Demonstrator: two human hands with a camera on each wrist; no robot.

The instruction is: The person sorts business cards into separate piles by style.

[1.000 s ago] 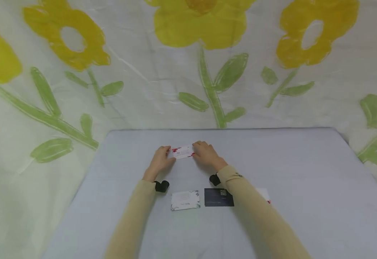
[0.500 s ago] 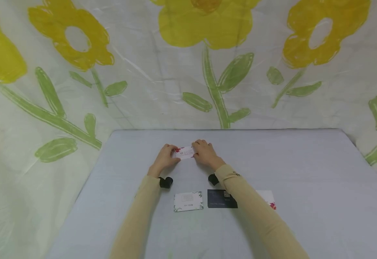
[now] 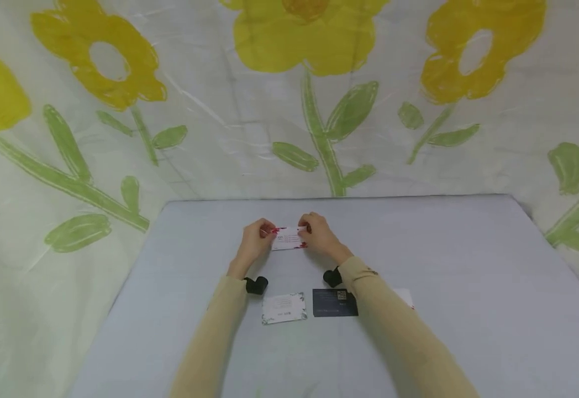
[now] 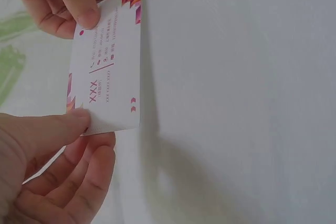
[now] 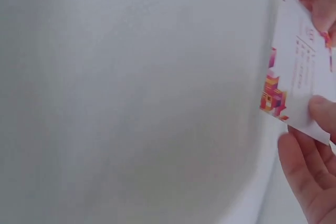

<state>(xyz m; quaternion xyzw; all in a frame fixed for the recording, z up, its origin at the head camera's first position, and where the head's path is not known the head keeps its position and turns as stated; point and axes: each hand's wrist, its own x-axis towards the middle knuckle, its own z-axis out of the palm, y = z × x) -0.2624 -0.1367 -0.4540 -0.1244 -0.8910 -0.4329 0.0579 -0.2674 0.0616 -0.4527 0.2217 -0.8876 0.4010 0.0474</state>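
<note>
Both hands hold one white business card with red and pink patterned corners and small printed text. My left hand pinches its left end, thumb on the printed face and fingers behind, as the left wrist view shows. At the other end my right hand pinches the card the same way, thumb on top and fingers underneath in the right wrist view. The card is tilted up over the far part of the table, its printed side toward me.
Nearer on the pale table lie a white card with leafy corners and a dark navy card with a square code. Another white card is partly hidden by the right sleeve. Behind hangs a flower-painted sheet.
The fingers of both hands have moved from the card's ends to pinching it between thumb and fingers. The card is now tilted up more toward me. The other cards stay put.
</note>
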